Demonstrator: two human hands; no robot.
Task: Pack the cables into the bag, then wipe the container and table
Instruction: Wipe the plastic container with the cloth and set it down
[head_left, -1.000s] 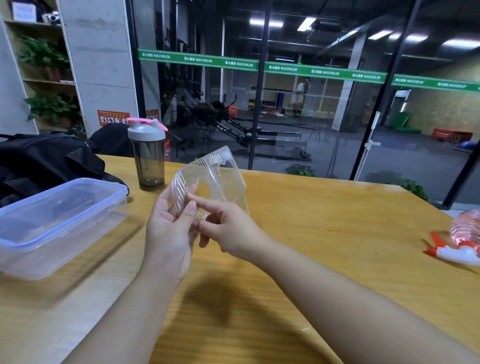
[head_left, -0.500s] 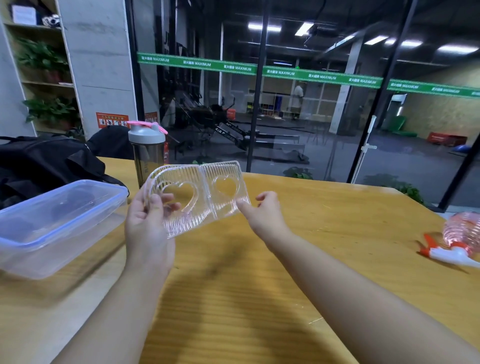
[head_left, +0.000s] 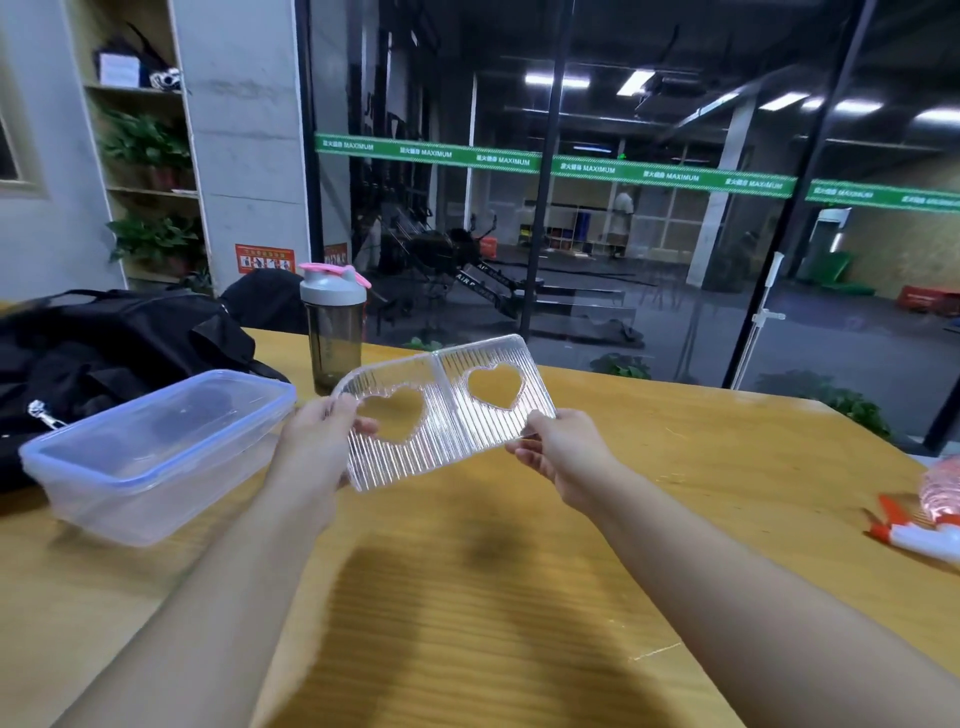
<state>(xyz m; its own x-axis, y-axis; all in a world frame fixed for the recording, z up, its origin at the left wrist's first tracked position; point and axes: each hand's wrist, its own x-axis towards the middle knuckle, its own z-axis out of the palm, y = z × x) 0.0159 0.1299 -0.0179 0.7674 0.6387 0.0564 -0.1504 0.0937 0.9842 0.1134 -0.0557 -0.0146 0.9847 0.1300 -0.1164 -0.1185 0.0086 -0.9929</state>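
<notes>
In the head view, we hold the clear clamshell container (head_left: 447, 410) opened flat above the table (head_left: 519, 597), left hand (head_left: 317, 441) pinching its left edge, right hand (head_left: 558, 449) pinching the right corner. To wipe it well, we should keep one firm grip and support the thin ribbed plastic. The bag (head_left: 104, 338) lies far left.

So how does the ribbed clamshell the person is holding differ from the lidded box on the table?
The ribbed clamshell is held in the air, spread open flat, the left hand and the right hand each gripping an end; the lidded box rests shut on the table. The clamshell is thin, with a heart-shaped window in each half; the box is deep and smooth-walled, with a bluish lid. Both are clear plastic and look empty.
</notes>
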